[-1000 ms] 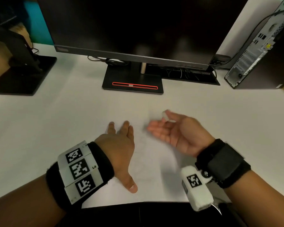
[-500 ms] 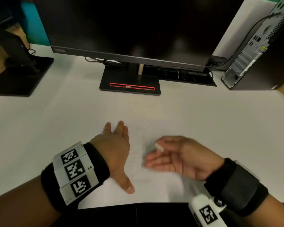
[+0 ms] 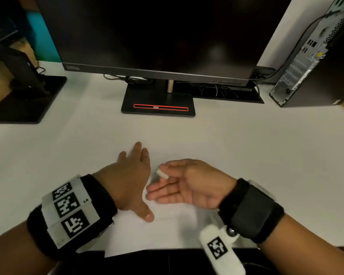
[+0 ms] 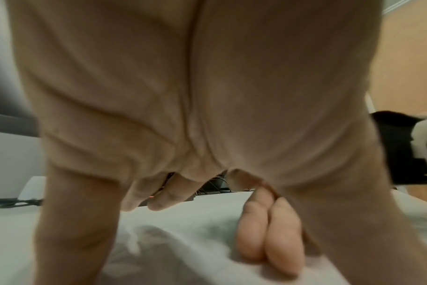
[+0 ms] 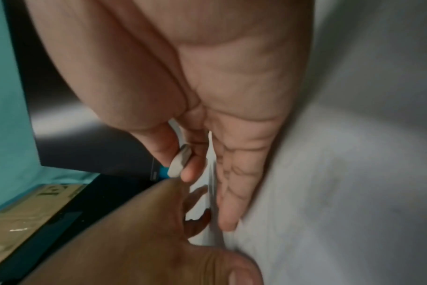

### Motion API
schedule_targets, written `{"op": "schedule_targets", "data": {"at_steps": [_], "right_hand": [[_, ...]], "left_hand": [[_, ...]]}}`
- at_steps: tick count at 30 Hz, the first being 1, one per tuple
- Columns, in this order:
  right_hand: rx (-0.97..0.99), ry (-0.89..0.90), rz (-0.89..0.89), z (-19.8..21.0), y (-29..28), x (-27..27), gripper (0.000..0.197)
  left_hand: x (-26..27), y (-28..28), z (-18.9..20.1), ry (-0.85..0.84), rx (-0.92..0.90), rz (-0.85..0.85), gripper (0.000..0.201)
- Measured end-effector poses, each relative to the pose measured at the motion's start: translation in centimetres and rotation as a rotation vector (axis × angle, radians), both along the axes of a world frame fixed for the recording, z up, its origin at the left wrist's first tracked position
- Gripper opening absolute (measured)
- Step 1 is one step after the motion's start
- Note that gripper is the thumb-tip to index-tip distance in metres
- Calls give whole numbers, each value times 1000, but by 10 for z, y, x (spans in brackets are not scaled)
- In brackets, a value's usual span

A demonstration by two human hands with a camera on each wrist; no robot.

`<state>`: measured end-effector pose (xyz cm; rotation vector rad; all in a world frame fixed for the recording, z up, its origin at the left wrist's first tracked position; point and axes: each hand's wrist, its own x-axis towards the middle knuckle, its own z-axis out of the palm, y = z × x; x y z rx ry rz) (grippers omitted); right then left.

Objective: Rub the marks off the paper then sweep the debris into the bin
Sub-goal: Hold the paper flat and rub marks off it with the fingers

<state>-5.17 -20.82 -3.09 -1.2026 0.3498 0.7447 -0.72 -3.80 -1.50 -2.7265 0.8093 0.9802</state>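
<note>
Left hand (image 3: 131, 175) lies flat, fingers straight, pressing the paper (image 3: 167, 231) onto the white counter (image 3: 266, 155) at its near edge. Right hand (image 3: 189, 183) sits on its side, palm inward, thumb and forefinger pinching a small white eraser (image 3: 162, 174), other fingers straight, just beside the left.
</note>
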Motion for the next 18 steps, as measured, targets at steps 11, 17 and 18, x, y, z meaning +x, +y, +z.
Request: {"op": "schedule_targets", "data": {"at_steps": [11,17,18], "right_hand": [[96,-242,-822,-9,-43,59,17],[-397,-271,12,-4,-52,26,24],[-543,-342,49,-4,-58,28,28]], "left_hand": [[0,5,2,47,-45,59,153],[3,-9,5,12,23,-13,146],[5,-11,6,15,39,-25,144]]}}
